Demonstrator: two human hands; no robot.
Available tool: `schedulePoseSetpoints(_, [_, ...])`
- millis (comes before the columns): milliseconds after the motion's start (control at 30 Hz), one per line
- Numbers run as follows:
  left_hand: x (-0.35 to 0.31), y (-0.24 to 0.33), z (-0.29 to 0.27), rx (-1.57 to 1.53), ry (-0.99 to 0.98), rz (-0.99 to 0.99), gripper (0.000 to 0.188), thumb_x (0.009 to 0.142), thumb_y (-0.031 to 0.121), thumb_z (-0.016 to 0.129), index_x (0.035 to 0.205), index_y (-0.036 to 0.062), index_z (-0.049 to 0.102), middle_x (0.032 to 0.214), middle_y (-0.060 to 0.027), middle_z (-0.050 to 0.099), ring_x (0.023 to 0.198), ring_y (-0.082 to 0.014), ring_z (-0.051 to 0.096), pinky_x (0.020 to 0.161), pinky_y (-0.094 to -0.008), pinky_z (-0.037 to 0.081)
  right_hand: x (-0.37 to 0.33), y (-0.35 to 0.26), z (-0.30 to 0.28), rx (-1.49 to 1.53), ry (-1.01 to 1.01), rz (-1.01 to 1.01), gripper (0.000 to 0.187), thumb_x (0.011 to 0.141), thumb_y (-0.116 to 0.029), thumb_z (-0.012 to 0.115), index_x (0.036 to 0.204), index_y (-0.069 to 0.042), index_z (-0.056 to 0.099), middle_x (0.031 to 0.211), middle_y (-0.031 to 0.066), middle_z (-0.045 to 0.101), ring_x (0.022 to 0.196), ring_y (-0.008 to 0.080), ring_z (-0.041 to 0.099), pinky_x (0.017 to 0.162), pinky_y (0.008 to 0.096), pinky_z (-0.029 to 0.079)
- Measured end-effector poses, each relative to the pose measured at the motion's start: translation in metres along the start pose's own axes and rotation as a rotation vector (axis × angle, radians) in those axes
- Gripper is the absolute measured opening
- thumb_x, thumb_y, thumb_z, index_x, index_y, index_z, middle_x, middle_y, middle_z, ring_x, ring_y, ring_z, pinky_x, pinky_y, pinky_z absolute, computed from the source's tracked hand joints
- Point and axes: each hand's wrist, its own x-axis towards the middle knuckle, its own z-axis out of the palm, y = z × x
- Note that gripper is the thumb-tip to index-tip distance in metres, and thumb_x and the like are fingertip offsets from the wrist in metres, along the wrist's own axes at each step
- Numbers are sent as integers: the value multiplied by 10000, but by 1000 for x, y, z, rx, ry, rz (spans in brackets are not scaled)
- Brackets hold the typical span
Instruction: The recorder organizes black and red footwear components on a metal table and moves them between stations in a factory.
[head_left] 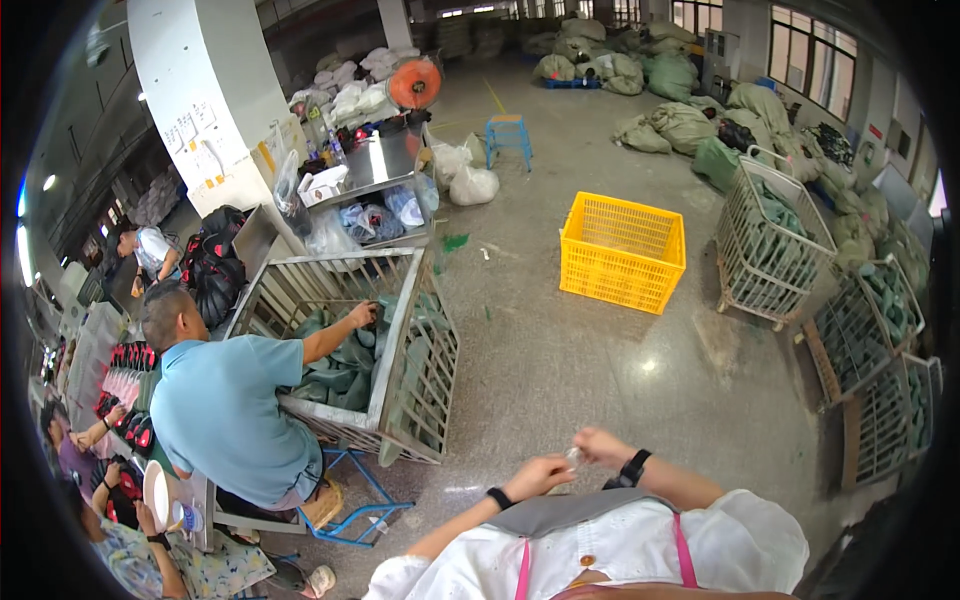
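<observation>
My left hand [538,476] and my right hand [604,447] are close together in front of my body, low in the picture. Both have their fingers closed in a pinch. Between the fingertips shows a small whitish thing [573,455], too small to name. Each of my wrists wears a dark band. Ahead and to the right, on the floor, stands a yellow plastic crate [622,262] with latticed walls, out of reach of either hand.
At left, a person in a blue shirt [235,405] sits on a blue stool [365,500], reaching into a metal cage [375,420] of green shoe-shaped pieces. Wheeled cages [770,250] line the right side. A blue stool [508,140], an orange fan [414,84] and sacks [675,128] are farther back.
</observation>
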Motion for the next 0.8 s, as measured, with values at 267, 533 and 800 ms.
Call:
schedulePoseSetpoints(267, [205, -12, -98, 147, -295, 364, 256, 820, 225, 579, 671, 41, 480, 676, -91, 460, 664, -250, 472, 593, -355, 370, 129, -76, -123, -118, 101, -186, 148, 830, -160, 534, 799, -26, 590, 661, 45, 577, 591, 133, 550, 524, 257, 421])
schedulePoseSetpoints(533, [368, -77, -241, 86, -328, 202, 191, 790, 158, 576, 668, 52, 475, 693, -80, 464, 606, -236, 461, 533, -343, 362, 323, -216, -185, -764, 184, -790, 73, 724, -127, 563, 771, -83, 597, 707, 78, 607, 676, 291, 578, 678, 371, 436])
schedulePoseSetpoints(800, [422, -159, -389, 102, 169, 9, 103, 773, 110, 566, 735, 19, 538, 819, -92, 499, 664, -250, 521, 577, -337, 415, 531, -354, -221, -1263, -154, -1288, 105, 739, -135, 525, 819, -170, 583, 783, 8, 580, 764, 205, 567, 728, 320, 417])
